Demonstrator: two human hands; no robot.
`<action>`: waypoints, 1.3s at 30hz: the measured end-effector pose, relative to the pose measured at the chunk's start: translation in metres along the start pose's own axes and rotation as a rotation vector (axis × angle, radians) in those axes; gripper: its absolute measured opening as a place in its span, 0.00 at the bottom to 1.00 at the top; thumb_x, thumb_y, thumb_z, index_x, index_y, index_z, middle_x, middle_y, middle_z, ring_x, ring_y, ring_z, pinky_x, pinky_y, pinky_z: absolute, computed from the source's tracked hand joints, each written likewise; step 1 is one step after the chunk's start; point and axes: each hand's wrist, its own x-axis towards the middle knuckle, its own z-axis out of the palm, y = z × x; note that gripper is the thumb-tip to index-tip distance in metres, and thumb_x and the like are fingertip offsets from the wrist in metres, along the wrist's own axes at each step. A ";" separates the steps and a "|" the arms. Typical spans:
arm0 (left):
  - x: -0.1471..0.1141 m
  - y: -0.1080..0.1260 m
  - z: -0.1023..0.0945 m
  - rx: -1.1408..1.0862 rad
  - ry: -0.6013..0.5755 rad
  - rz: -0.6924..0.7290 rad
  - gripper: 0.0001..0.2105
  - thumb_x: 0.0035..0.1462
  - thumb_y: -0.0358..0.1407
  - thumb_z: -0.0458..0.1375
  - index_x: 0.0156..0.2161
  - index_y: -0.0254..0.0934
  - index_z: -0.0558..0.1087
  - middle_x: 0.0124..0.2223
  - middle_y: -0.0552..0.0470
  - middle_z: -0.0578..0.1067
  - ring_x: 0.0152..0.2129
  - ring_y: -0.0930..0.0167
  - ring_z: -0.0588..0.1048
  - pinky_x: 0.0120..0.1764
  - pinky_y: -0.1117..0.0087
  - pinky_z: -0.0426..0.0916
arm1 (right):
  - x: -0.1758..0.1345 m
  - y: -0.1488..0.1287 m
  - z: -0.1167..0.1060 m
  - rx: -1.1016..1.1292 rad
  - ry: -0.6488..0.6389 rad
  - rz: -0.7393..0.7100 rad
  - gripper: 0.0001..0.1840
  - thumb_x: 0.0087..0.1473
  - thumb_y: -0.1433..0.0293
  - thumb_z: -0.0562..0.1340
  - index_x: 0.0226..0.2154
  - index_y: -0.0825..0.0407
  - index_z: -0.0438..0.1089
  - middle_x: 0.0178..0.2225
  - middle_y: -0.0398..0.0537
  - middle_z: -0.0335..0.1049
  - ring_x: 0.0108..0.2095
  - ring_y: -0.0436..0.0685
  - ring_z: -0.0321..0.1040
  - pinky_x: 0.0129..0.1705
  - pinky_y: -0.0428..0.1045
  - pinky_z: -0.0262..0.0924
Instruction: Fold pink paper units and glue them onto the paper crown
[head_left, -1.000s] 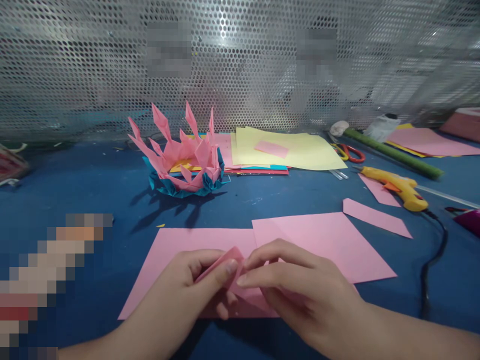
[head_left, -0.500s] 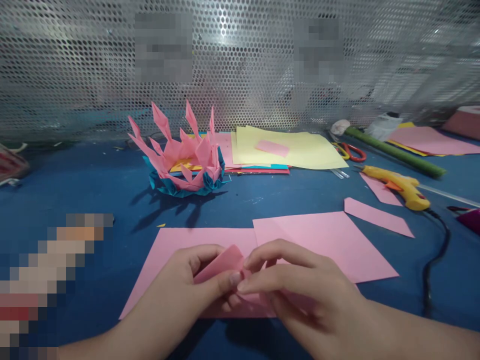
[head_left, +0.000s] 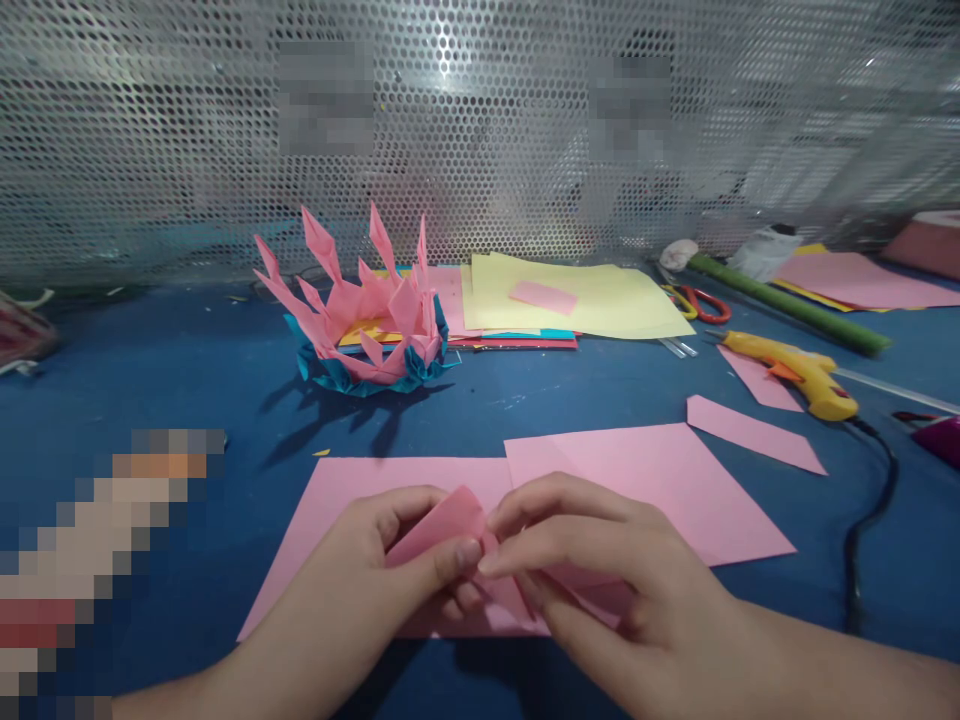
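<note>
A blue table top [head_left: 187, 360] fills most of the frame, with a perforated metal screen [head_left: 480, 130] across the top. At lower centre lie two flat pink paper sheets [head_left: 652, 480], side by side. A stack of pale yellow paper sheets [head_left: 592, 300] sits at upper centre, and left of it stands a spiky pink and teal folded paper flower [head_left: 360, 320]. A yellow glue gun [head_left: 795, 372] lies at the right. At the bottom centre, the left hand [head_left: 375, 580] and the right hand [head_left: 600, 570] meet, both pinching a small folded pink paper piece [head_left: 450, 520] between thumb and fingers, just above the flat sheets.
</note>
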 end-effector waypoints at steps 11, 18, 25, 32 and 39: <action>0.000 0.006 0.002 0.025 -0.009 0.006 0.12 0.42 0.38 0.72 0.26 0.35 0.75 0.20 0.59 0.74 0.18 0.77 0.69 0.21 0.80 0.62 | -0.001 0.004 -0.001 0.025 -0.024 0.017 0.21 0.47 0.88 0.56 0.40 0.62 0.77 0.42 0.56 0.72 0.40 0.49 0.74 0.44 0.40 0.67; 0.002 0.000 0.002 0.087 0.005 -0.013 0.14 0.43 0.42 0.70 0.28 0.34 0.73 0.24 0.58 0.72 0.22 0.73 0.70 0.26 0.75 0.66 | -0.006 0.011 0.002 -0.096 -0.002 -0.031 0.13 0.55 0.83 0.61 0.40 0.59 0.78 0.42 0.54 0.71 0.41 0.47 0.72 0.45 0.36 0.64; 0.000 0.000 -0.001 0.227 -0.052 0.081 0.11 0.47 0.42 0.66 0.27 0.35 0.75 0.23 0.60 0.68 0.21 0.75 0.61 0.27 0.75 0.61 | -0.005 0.012 -0.003 -0.117 0.031 0.161 0.03 0.55 0.75 0.67 0.32 0.53 0.78 0.39 0.47 0.70 0.40 0.48 0.72 0.45 0.40 0.64; -0.005 0.007 0.001 0.399 -0.065 0.083 0.14 0.44 0.45 0.67 0.26 0.35 0.76 0.27 0.56 0.73 0.27 0.69 0.69 0.29 0.74 0.63 | 0.000 0.008 0.001 0.060 0.062 0.352 0.06 0.52 0.72 0.70 0.25 0.52 0.74 0.33 0.43 0.71 0.36 0.50 0.70 0.41 0.44 0.63; -0.004 0.006 0.003 0.473 -0.040 0.030 0.12 0.47 0.44 0.65 0.28 0.35 0.80 0.24 0.57 0.72 0.24 0.70 0.69 0.27 0.75 0.63 | 0.002 0.005 0.005 0.144 0.029 0.584 0.09 0.50 0.67 0.68 0.24 0.51 0.70 0.27 0.43 0.71 0.30 0.53 0.65 0.32 0.47 0.59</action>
